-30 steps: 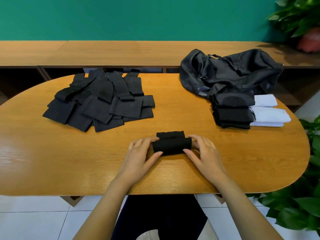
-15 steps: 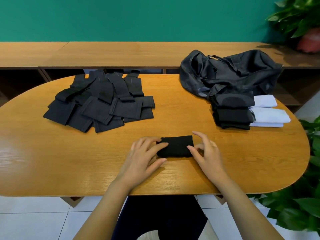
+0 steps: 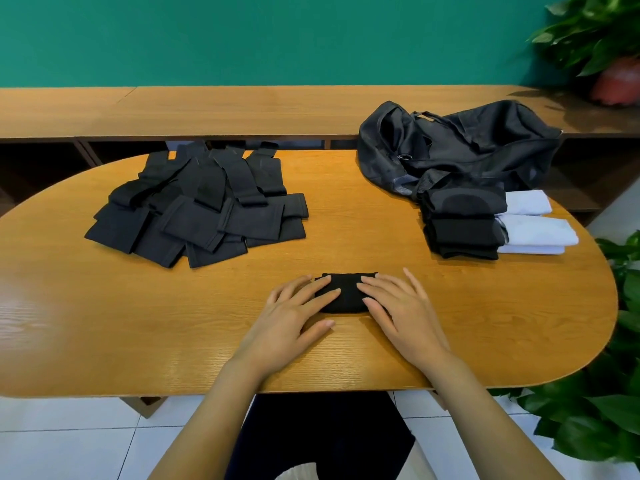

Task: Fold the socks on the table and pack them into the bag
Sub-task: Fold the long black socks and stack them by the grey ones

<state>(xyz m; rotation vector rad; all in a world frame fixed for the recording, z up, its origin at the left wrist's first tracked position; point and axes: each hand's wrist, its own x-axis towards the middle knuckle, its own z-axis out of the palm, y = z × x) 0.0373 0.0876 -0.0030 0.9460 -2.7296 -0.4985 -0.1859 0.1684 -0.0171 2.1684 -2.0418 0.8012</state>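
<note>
- The left hand (image 3: 294, 317) and right hand (image 3: 398, 313) lie flat with straight fingers, pressing on the two ends of a folded black sock (image 3: 346, 292); neither grips it.
- The sock lies on the tabletop (image 3: 104, 323), near its front edge.
- The step looks like flattening a finished fold.
- Next, the sock likely needs a grasp that keeps the fold closed, then carrying right to the folded stack (image 3: 464, 223) touching the black bag (image 3: 460, 147).
- A pile of unfolded dark socks (image 3: 201, 216) waits far left.
</note>
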